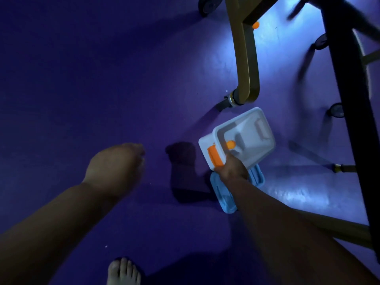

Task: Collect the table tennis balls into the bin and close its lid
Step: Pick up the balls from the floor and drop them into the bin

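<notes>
A white bin (249,138) with an orange latch (214,156) hangs tilted above the purple floor, open, its light blue lid (224,200) dangling below. My right hand (232,167) grips the bin's near rim. One orange ball (230,144) lies inside the bin by my fingers. Another orange ball (256,25) rests on the floor far off, beside the table's gold leg. My left hand (117,165) hovers over the floor to the left with its fingers curled under; I see nothing in it.
A gold table leg (244,64) on a castor (225,102) stands just beyond the bin. The dark table edge (349,99) runs down the right side, with more wheels beneath it. My bare foot (123,271) is at the bottom.
</notes>
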`<control>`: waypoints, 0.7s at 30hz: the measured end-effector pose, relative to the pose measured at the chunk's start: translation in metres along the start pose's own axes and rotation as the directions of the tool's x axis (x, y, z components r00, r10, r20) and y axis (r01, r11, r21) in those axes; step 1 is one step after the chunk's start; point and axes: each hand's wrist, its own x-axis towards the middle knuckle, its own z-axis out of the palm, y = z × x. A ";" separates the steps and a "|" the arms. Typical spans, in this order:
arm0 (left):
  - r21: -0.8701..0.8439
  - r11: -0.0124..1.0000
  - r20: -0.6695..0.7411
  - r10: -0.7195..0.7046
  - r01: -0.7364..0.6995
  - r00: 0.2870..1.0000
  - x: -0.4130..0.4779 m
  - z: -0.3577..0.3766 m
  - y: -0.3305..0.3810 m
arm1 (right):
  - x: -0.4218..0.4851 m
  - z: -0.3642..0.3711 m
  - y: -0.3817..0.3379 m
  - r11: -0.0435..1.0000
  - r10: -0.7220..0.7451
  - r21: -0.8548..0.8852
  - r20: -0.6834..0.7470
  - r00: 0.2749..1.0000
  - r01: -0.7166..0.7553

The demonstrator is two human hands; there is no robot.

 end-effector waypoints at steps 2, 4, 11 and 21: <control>0.000 1.000 0.001 0.002 -0.002 1.000 -0.009 -0.005 -0.001 | -0.021 -0.001 -0.013 0.998 -0.008 -0.056 -0.022 1.000 0.007; -0.015 1.000 -0.006 -0.003 0.003 1.000 -0.020 -0.013 -0.003 | -0.045 0.002 -0.025 0.998 -0.026 -0.059 -0.029 0.999 0.024; 0.004 0.999 0.002 -0.042 0.042 0.999 -0.070 -0.067 -0.019 | -0.162 0.003 -0.063 0.941 -0.319 -0.118 0.009 0.948 0.317; 0.086 0.968 0.054 -0.241 0.236 0.969 -0.177 -0.196 -0.039 | -0.306 -0.090 -0.148 0.585 -0.751 -0.333 0.122 0.649 0.740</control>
